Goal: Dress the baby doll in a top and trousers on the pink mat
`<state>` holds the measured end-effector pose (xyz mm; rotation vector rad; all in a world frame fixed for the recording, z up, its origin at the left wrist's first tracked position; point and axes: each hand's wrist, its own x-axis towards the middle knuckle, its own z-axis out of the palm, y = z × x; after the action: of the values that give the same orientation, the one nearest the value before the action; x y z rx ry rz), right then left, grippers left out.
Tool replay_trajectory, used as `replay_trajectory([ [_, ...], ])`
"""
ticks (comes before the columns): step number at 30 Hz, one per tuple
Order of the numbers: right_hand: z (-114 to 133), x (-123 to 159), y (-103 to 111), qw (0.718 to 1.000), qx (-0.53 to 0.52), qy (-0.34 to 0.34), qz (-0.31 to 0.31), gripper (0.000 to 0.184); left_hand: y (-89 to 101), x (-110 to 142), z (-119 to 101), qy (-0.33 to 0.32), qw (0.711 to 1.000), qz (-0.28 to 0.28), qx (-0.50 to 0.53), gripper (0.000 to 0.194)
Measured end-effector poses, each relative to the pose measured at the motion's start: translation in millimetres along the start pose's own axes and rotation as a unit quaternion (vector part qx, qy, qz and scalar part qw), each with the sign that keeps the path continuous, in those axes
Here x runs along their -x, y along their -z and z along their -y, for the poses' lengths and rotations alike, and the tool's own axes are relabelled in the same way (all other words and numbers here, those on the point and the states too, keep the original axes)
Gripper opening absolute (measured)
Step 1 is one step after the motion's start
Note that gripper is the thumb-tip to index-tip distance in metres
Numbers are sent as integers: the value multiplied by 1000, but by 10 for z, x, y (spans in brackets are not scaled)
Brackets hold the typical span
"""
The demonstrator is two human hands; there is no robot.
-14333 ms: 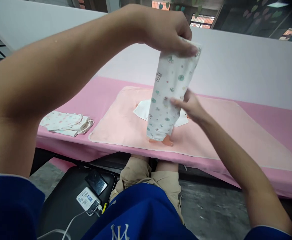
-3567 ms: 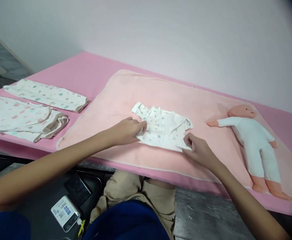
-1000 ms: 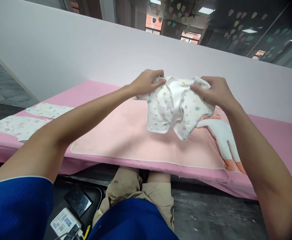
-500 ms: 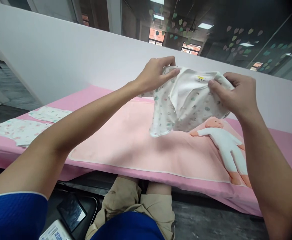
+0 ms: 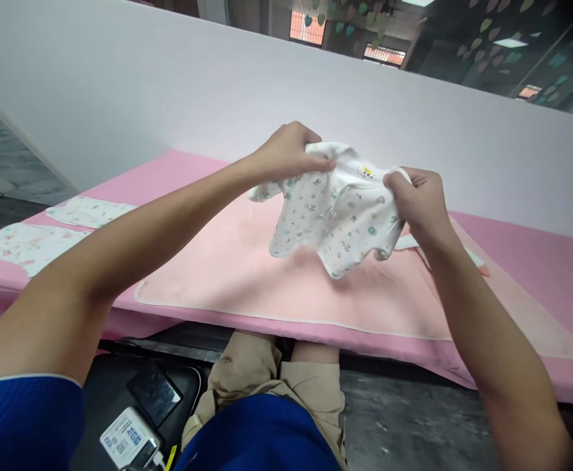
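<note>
A small white baby shirt (image 5: 345, 209) with a green and grey print hangs spread between my hands, its neck label facing me. My left hand (image 5: 294, 150) pinches one shoulder, thumb in front. The other shoulder is gripped by my right hand (image 5: 418, 193). Below the shirt lies a peach mat (image 5: 247, 281) with a pale edge, spread over a pink sheet (image 5: 526, 239). A doll in white clothing (image 5: 407, 242) lies on the mat, mostly hidden behind my right forearm.
Folded printed baby clothes (image 5: 31, 245) lie at the table's left end. A white wall (image 5: 193, 78) with glass above it runs along the back. Beside my legs, a phone (image 5: 155, 394) and a white power bank (image 5: 129, 438) rest on a black surface.
Both hands have drawn lower, the right one also leftward, with the shirt still held. The shirt's front now faces me more fully. More of the doll has become hidden by my right arm.
</note>
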<state>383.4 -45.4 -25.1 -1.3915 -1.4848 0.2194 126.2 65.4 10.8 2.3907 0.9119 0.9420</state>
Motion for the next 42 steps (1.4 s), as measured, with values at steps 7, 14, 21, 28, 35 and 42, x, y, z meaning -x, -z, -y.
replay_trajectory([
  [7,170,138,-306,994,-38,54,-92,49,-142,210,-51,9,997,-79,6,25],
  [14,350,161,-350,993,-113,14,-32,55,-61,281,-109,-29,996,-53,70,37],
  [21,698,407,-355,989,-149,26,0,55,30,490,-329,-58,985,-36,156,43],
  [28,950,686,-421,982,-161,74,59,46,88,781,-652,-75,980,-36,181,46],
  [35,1076,788,-429,970,-199,96,104,39,100,893,-773,-87,974,-11,211,51],
  [42,949,688,-383,959,-228,94,141,39,126,900,-797,-63,965,26,254,47],
])
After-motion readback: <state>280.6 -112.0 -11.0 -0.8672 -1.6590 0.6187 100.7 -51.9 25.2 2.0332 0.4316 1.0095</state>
